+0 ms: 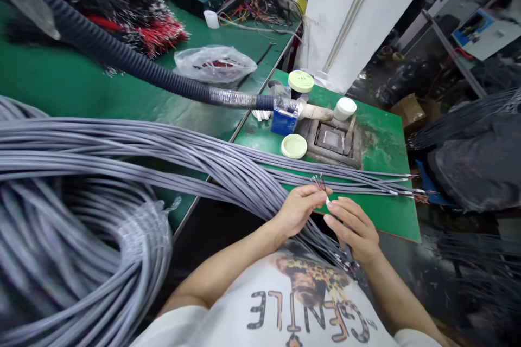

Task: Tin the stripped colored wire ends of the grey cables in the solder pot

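Grey cables [163,152] run in a thick bundle from the left across a green bench mat [391,211], and their stripped tips lie at the mat's right edge. Near the person's chest, the left hand [299,209] is curled closed around one cable end [313,190], with thumb and forefinger pinched on it just below where its thin wires [319,180] fan upward. The right hand [354,227] sits just to the right, its fingertips almost meeting those of the left. Its thumb and forefinger are pressed together on a small white piece [328,201], which may be a sleeve or terminal; it is too small to tell. The other fingers are loosely bent. Both hands hover over the near edge of the mat, with the bundle passing under the left wrist. At the near left, more grey cable lies in a large coil [81,260]. Farther off, a black corrugated hose [122,57] slants across the bench from the far left and ends at a blue box [284,121]. Beside the box are a pale green lid [293,146], a dark metal block [334,141], a white cap [344,108] and a jar with a green top [300,82]. On the far bench lie a clear plastic bag [214,62] and a heap of red and black wires [138,27].
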`<state>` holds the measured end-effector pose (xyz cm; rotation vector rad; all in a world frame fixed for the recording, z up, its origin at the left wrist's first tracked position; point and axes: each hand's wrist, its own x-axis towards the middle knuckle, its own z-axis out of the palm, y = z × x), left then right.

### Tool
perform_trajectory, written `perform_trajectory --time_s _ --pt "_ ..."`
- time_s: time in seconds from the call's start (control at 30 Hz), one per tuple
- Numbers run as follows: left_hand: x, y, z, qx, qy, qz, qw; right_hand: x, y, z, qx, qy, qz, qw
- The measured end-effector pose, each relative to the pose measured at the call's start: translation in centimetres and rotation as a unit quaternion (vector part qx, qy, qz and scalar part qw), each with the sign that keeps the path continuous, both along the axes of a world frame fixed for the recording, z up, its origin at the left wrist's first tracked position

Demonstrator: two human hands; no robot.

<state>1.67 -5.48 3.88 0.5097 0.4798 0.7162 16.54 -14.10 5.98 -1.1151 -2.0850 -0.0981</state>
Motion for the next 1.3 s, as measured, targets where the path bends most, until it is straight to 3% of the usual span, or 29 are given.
perform_trajectory --time_s 0.1,0.2,0.3,0.37,0.47,0.57,0.67,0.73,0.8,0.9,1.1,1.3 --pt "-0.1 0.1 0.3 0.144 0.059 0.087 0.984 -0.1 -0.1 0.0 0.004 -0.009 0.004 1.0" --pt "0.0 0.2 0.8 0.376 0.127 0.137 0.908 0.1 -0.9 0.3 0.012 -0.025 -0.002 1.0" --pt "0.6 0.8 0.6 0.507 0.159 0.081 0.843 1.6 -3.6 0.7 0.008 -0.065 -0.056 0.996" --pt "1.3 1.5 -0.1 0.562 0.2 0.038 0.802 3.5 -6.8 0.7 -0.008 -0.094 -0.152 0.984" --pt "2.5 2.6 -1.4 0.653 0.283 -0.017 0.702 6.7 -12.5 -0.3 -0.097 -0.156 -0.336 0.924" --pt "3.9 2.7 -2.0 0.726 0.371 -0.085 0.573 8.0 -16.6 -2.0 -0.231 -0.166 -0.419 0.862" --pt "5.3 1.6 -1.7 0.764 0.424 -0.114 0.473 6.6 -17.1 -3.8 -0.267 -0.079 -0.413 0.867" --pt "6.1 0.7 -1.4 0.779 0.438 -0.117 0.433 5.0 -15.7 -4.7 -0.281 -0.019 -0.377 0.882" --pt "6.7 0.0 -1.3 0.787 0.443 -0.116 0.413 3.8 -13.7 -5.1 -0.302 0.028 -0.335 0.892" --pt "7.4 -0.6 -1.4 0.793 0.442 -0.113 0.404 3.3 -11.1 -5.4 -0.336 0.113 -0.311 0.882" --pt "10.1 -0.8 -1.4 0.797 0.431 -0.109 0.409 4.8 -8.4 -5.6 -0.369 0.36 -0.315 0.797" --pt "13.4 -0.4 -1.1 0.787 0.43 -0.132 0.422 5.0 -8.7 -5.8 -0.366 0.488 -0.313 0.728"
